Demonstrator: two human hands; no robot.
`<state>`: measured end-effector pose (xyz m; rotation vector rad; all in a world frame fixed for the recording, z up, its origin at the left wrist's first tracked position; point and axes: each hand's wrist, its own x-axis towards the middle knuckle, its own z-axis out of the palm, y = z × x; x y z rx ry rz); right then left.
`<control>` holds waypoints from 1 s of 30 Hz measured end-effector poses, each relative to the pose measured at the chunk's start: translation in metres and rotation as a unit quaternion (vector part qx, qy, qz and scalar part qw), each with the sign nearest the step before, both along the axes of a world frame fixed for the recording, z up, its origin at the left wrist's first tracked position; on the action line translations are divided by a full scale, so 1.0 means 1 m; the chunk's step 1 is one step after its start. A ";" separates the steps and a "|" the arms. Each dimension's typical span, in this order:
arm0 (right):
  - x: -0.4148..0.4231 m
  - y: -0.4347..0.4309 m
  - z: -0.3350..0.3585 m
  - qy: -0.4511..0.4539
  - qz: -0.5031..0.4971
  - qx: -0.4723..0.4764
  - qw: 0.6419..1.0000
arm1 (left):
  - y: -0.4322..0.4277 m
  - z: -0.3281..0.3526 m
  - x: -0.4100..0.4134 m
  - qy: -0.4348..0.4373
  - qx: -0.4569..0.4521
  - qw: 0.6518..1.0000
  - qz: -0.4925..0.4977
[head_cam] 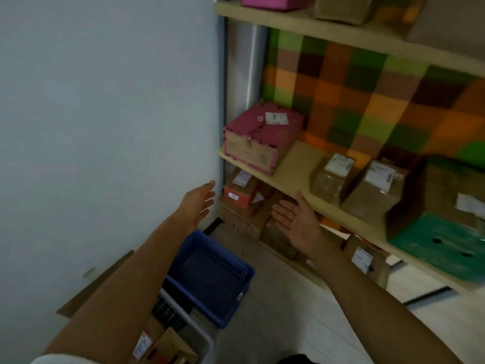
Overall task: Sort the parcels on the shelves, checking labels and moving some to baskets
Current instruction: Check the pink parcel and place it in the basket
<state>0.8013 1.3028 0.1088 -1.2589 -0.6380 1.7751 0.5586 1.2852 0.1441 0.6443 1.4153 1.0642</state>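
Both arms reach forward toward the shelf unit. My left hand is open with straight fingers, in the air left of the shelf's end and below a pink box with a white label. My right hand is open, palm turned left, just under the front edge of the middle shelf. Neither hand holds anything. On the same shelf stand two brown parcels with labels and a brown box with a green base. An orange box sits on the lower shelf between the hands.
A blue basket stands on the floor under my left forearm, with a white basket holding parcels nearer me. More brown parcels sit on the lowest shelf. A white wall is on the left, with flat cardboard leaning on it. The upper shelf carries further boxes.
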 end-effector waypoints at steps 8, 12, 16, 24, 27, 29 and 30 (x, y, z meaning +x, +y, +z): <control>0.036 0.003 0.023 0.007 -0.055 0.017 0.998 | 0.025 0.021 0.041 0.025 0.043 0.997 -0.056; 0.051 0.014 0.016 0.006 -0.064 0.010 0.998 | 0.044 0.020 0.053 0.033 0.053 0.996 -0.068; 0.054 0.037 0.006 0.004 -0.071 -0.006 0.997 | 0.066 0.015 0.057 0.036 0.035 0.996 -0.072; 0.036 0.147 -0.015 -0.025 -0.062 -0.035 0.997 | 0.155 -0.005 0.040 0.032 -0.008 0.999 -0.025; 0.027 0.188 -0.022 -0.062 -0.044 -0.056 0.996 | 0.194 -0.006 0.021 0.072 -0.014 0.997 0.004; 0.024 0.213 -0.027 -0.085 -0.045 -0.069 0.993 | 0.223 -0.007 0.009 0.095 -0.009 0.995 0.022; 0.023 0.227 -0.029 -0.094 -0.046 -0.076 0.992 | 0.239 -0.008 0.004 0.099 -0.010 0.994 0.032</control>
